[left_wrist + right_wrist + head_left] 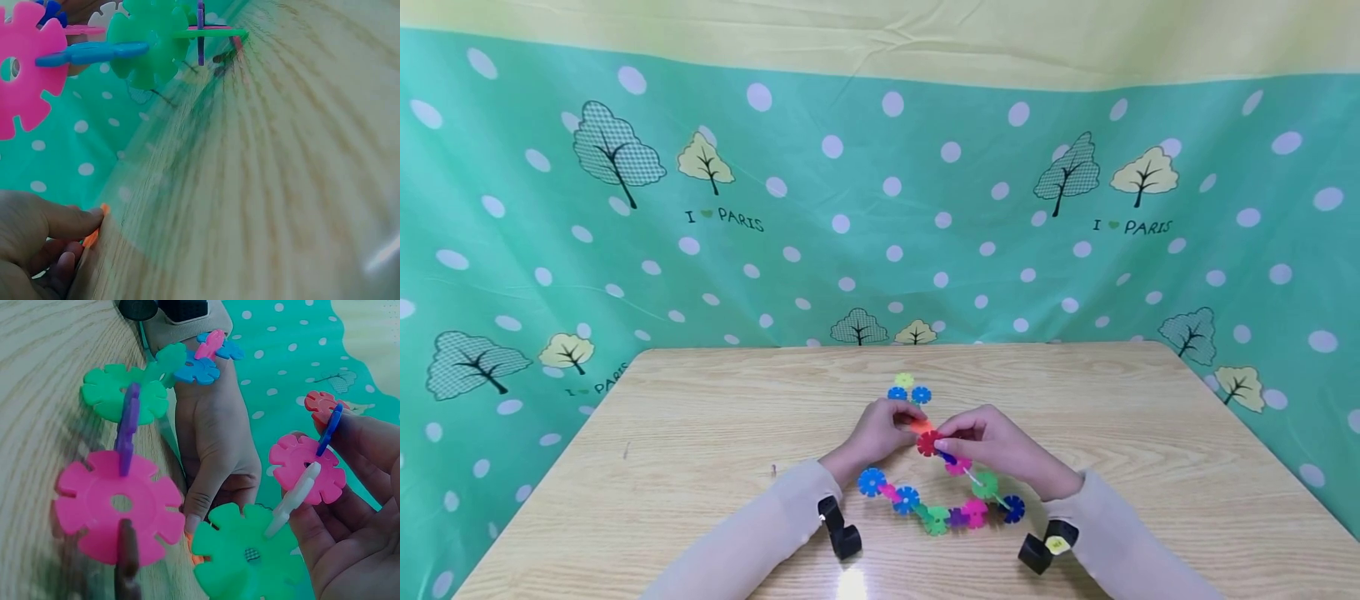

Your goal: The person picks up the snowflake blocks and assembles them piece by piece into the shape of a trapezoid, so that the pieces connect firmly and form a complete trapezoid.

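Observation:
My left hand [883,432] pinches an orange snowflake disc [921,426] between thumb and fingers, close over the table. Beyond it are two blue discs [921,395] and a yellow disc [904,380]. In my right hand [992,442], thumb and fingers grip a red snowflake disc [928,443], which overlaps the orange one's edge in the head view. The red disc ends a long chain: a dark blue disc [330,430], a pink disc [300,465], a white disc [297,497] and a green disc [247,556] follow. The chain curves round below my hands to a blue disc [872,482].
The wooden table [715,417] reaches back to a green dotted curtain [805,208]. Black wrist cameras sit on both sleeves, the left camera [842,537] and the right camera [1041,550] near the chain's ends. A small mark [773,470] shows left of the left forearm.

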Demonstrator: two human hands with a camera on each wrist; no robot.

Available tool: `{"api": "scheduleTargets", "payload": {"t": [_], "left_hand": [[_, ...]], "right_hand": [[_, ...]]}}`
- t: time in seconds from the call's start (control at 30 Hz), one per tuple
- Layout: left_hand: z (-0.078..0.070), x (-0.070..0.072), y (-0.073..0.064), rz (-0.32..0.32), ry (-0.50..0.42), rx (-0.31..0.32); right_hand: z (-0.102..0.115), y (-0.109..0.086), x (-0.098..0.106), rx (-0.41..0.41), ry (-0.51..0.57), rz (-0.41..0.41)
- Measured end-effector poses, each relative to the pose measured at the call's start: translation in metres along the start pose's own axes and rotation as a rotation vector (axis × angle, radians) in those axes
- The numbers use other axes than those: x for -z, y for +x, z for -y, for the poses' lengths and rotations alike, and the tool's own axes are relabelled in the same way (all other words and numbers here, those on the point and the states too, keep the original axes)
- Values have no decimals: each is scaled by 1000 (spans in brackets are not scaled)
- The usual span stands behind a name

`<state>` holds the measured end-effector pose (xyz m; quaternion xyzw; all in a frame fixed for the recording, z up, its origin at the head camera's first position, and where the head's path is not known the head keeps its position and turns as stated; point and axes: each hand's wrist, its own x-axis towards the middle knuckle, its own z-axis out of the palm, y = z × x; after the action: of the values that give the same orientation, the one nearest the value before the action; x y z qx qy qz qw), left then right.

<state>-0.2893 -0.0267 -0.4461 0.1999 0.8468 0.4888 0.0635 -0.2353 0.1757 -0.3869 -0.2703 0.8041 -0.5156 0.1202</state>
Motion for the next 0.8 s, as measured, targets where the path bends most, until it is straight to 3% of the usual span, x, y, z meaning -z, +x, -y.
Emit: {"api": "scheduleTargets", "payload": {"t": [0.47, 0.63, 0.8], "left_hand": [[0, 0, 2, 22, -6, -4], [-1, 4, 0, 38, -24, 31], [-1, 11, -3, 61, 5, 26]], "right_hand": [[0, -1, 1, 18, 5, 0], [0, -1, 2, 33, 12, -2], [1, -1, 4, 33, -2, -26]]}}
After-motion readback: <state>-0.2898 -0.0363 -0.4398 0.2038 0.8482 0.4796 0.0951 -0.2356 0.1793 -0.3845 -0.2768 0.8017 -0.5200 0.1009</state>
